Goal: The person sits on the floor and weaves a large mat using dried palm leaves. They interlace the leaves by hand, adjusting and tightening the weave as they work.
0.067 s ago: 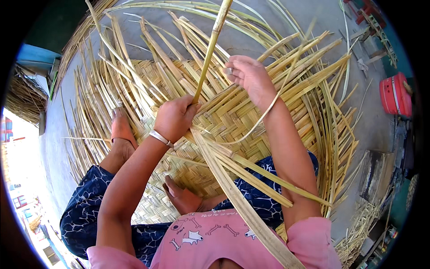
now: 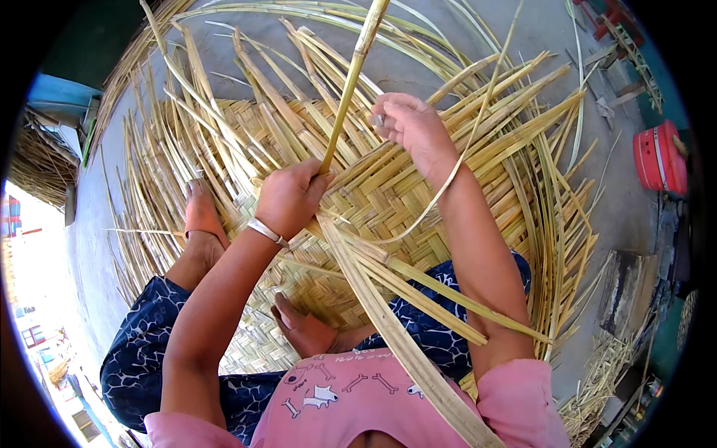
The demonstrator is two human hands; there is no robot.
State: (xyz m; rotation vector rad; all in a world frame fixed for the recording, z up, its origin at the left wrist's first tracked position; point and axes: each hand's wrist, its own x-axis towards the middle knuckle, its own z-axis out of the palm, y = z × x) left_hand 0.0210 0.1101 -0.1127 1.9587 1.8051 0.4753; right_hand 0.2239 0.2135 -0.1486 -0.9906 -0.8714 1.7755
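Note:
My left hand (image 2: 293,196), with a bangle at its wrist, is closed around a long split reed (image 2: 349,88) that rises away from me past the upper edge. My right hand (image 2: 415,133) hovers to its right over the woven reed mat (image 2: 407,187). Its fingers are loosely curled and partly apart, with a small shiny piece, perhaps a ring, at one finger; no reed shows in them. Across my right wrist passes a thin strip (image 2: 487,101) that loops down to the weave. A wide flat strip (image 2: 385,317) runs from below my left hand towards my chest.
Loose reed ends (image 2: 246,75) fan out around the mat's far and side edges. My feet in orange-brown footwear (image 2: 203,213) rest on it. At the right are a red container (image 2: 660,158), a worn wooden block (image 2: 629,291) and a pile of straw scraps (image 2: 609,373).
My right hand has shifted slightly left, and the thin strip beside it shows more sharply now. My left hand and the split reed in it have stayed nearly still.

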